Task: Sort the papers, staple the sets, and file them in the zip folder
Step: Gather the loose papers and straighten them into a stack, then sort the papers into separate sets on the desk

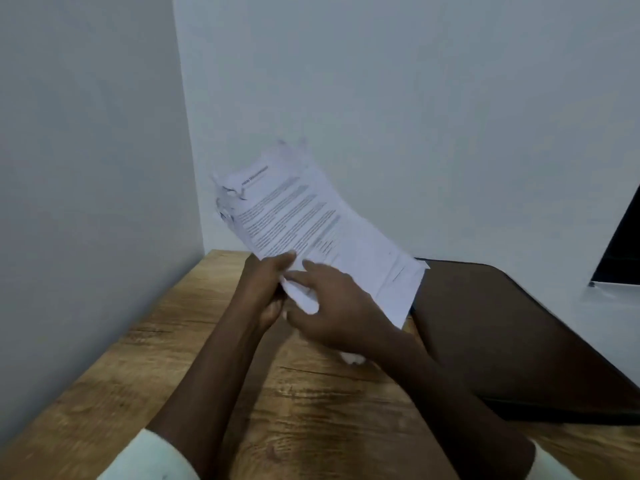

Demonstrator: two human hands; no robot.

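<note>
The stack of papers (304,216) was up in the air over the back of the bench (173,341), near its back left corner. It was tipped, with the top end leaning toward the wall and the low end down by the hands. The front sheet had lines of print on it. The top left corners of the sheets were bent and messy.

The left hand (266,282) held the stack at its low left edge. Its grip was clamped on the papers, with the thumb on the front sheet and the fingers tucked behind.

The right hand (339,306) was at the low end of the stack, just beside the left hand. Its fingers lay fairly straight across the front of the paper and pointed left. The picture was blurry there, so I could not tell if its grip pinched a sheet or only touched it. A small white bit of paper (353,358) showed under the right wrist.

A dark brown folder (502,334) lay flat on the right side of the bench, under the right edge of the stack.
</note>
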